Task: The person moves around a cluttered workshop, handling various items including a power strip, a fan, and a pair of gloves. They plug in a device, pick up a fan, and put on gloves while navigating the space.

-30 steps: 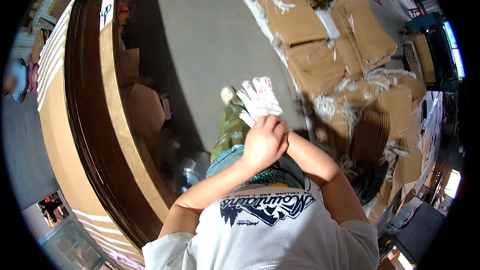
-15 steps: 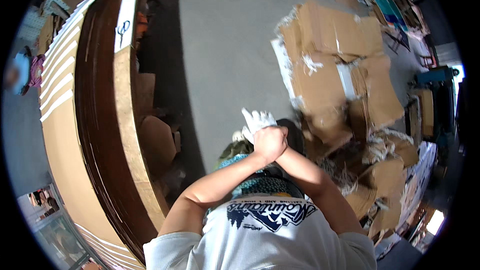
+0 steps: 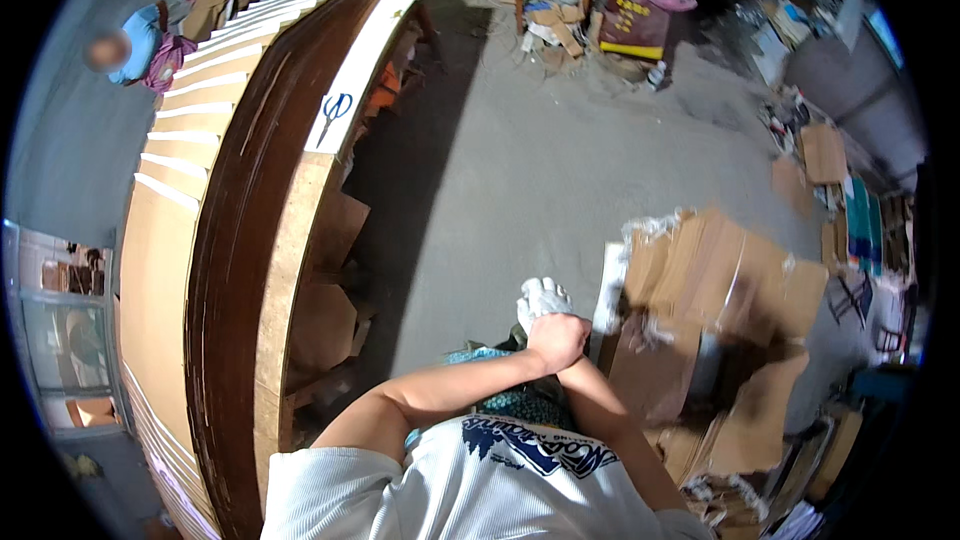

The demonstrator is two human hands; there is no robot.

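My bare left hand (image 3: pixel 560 342) is closed around my right wrist, at the cuff of a white glove. That white glove (image 3: pixel 543 292) covers my right hand (image 3: pixel 545 304), whose fingers point away from me, slightly bent, with nothing seen in them. The cuff itself is hidden under my left hand. Both hands are in front of my body over the floor, between a long table and a pile of cardboard. The scissors (image 3: pixel 332 118) with blue handles lie on the white strip at the table's near edge, apart from both hands.
At left, the long table (image 3: pixel 272 355) carries overlapping cardboard sheets (image 3: pixel 160 250) with white edges and a dark brown band. Flattened cardboard (image 3: pixel 690 275) is piled at right. A person in blue (image 3: pixel 143 48) is beyond the table. A dark red bag (image 3: pixel 635 25) stands far ahead.
My view has turned right and lifted, bringing in the far floor, the bag and an orange stand. My left hand still grips the right wrist; the gloved fingers look less spread.
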